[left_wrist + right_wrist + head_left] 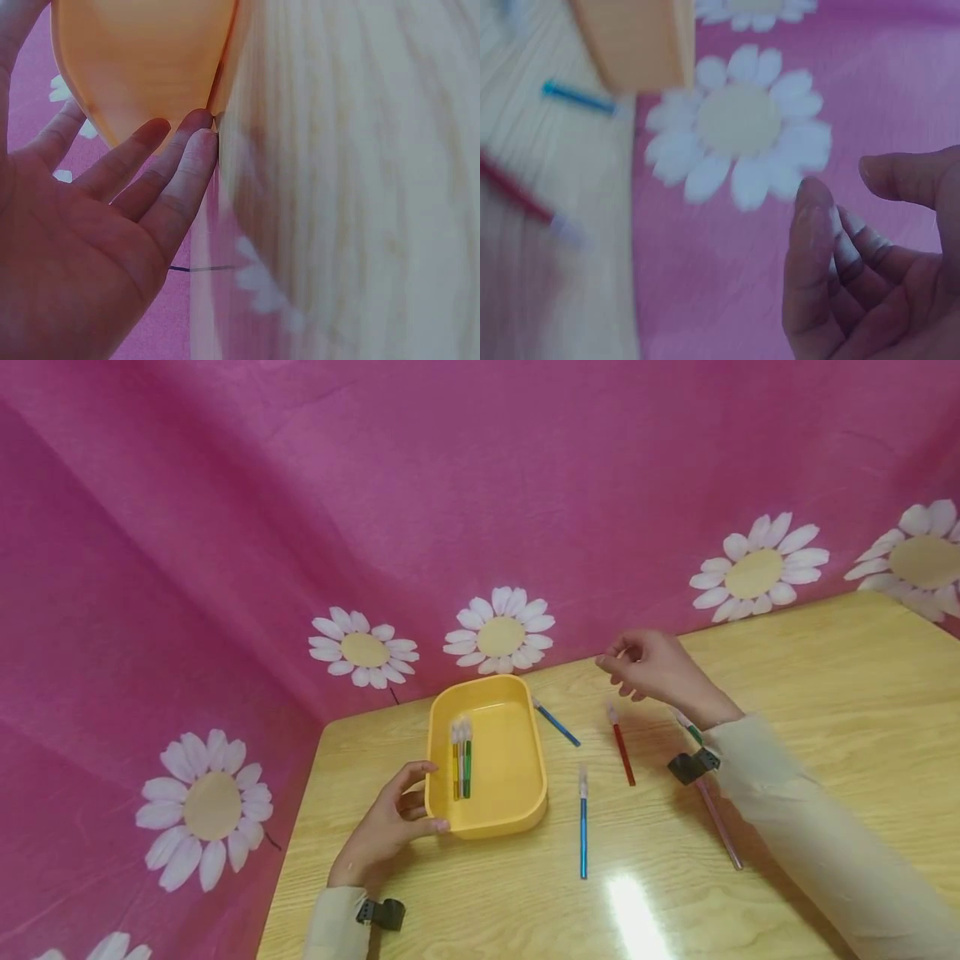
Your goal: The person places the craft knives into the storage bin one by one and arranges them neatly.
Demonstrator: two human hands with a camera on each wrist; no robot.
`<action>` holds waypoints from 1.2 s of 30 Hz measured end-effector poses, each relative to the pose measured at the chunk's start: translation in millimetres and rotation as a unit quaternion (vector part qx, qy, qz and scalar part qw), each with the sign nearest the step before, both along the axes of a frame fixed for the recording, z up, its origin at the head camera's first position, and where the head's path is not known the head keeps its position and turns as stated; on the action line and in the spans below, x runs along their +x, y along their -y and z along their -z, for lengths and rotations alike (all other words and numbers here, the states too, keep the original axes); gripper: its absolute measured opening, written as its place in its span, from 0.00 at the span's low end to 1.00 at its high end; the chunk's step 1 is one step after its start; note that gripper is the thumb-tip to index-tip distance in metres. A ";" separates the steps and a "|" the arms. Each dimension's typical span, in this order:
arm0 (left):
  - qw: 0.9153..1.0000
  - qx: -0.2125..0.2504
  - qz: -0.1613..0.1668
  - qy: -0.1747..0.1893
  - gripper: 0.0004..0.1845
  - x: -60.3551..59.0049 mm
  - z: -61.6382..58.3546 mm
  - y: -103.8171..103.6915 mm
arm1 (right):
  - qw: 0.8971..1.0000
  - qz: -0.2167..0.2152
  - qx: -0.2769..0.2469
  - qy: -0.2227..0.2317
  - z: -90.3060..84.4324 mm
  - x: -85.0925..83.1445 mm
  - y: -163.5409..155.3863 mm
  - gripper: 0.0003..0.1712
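My left hand (386, 822) rests against the left side and near corner of a yellow plastic tray (510, 760). In the left wrist view its fairly straight fingers (184, 172) touch the tray's outer wall. Inside the tray lie a yellow pen (455, 768), a pale pen (462, 772) and a green pen (468, 768), side by side with whitish tips. My right hand (648, 668) hovers above the table's back edge, fingers loosely bent and holding nothing. The right wrist view shows its thumb (900, 176) apart from the index finger. Below it lies a red pen (624, 752).
A blue pen (558, 727) lies slanted just right of the tray; another blue pen (583, 835) is nearer. A green pen (692, 731) and a pinkish pen (720, 827) lie partly under the right forearm. Pink cloth (600, 527) with daisies hangs behind the wooden table (465, 893).
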State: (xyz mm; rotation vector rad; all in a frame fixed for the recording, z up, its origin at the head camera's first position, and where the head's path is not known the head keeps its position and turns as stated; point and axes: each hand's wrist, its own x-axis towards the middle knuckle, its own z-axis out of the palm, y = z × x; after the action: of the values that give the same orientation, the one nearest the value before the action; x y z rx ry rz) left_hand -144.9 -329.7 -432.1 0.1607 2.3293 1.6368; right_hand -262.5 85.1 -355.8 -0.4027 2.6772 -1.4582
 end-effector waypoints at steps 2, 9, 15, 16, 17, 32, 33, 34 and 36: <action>1.000 0.001 -0.014 0.010 0.42 0.9 0.1 -1.5 | 1.000 0.007 0.011 0.006 7.4 -2.7 -14.5 0.21; 0.999 -0.001 -0.040 0.025 0.41 2.7 -0.7 -3.7 | 0.997 0.000 0.075 0.000 23.5 -13.8 -47.2 0.19; 0.998 -0.011 -0.058 0.030 0.42 3.7 -2.0 -6.8 | 0.989 -0.029 0.145 0.021 30.8 -19.6 -69.7 0.18; 0.998 -0.013 -0.061 0.031 0.42 3.9 -2.3 -7.3 | 0.988 -0.032 0.149 0.032 32.1 -20.2 -72.9 0.17; 0.998 -0.014 -0.062 0.029 0.42 3.9 -2.5 -7.6 | 0.987 -0.035 0.151 0.043 33.3 -20.9 -75.4 0.17; 0.998 -0.027 -0.050 0.019 0.41 2.6 -1.6 -7.6 | 0.967 -0.078 0.191 0.148 55.1 -22.9 -98.8 0.15; 0.998 -0.029 -0.051 0.018 0.41 2.5 -1.2 -7.4 | 0.965 -0.080 0.188 0.163 55.2 -22.2 -98.9 0.17; 0.998 -0.030 -0.053 0.017 0.41 2.4 -0.9 -7.2 | 0.963 -0.084 0.185 0.177 54.9 -21.3 -98.7 0.18; 0.998 -0.026 -0.046 0.014 0.41 1.9 0.0 -6.1 | 0.959 -0.091 0.170 0.206 55.8 -20.3 -98.5 0.20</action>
State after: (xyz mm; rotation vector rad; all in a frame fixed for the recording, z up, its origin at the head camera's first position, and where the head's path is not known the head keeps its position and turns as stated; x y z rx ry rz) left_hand -143.0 -323.5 -432.2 0.0191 2.3888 1.6065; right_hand -282.8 183.6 -411.5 -0.2737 2.4079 -0.8883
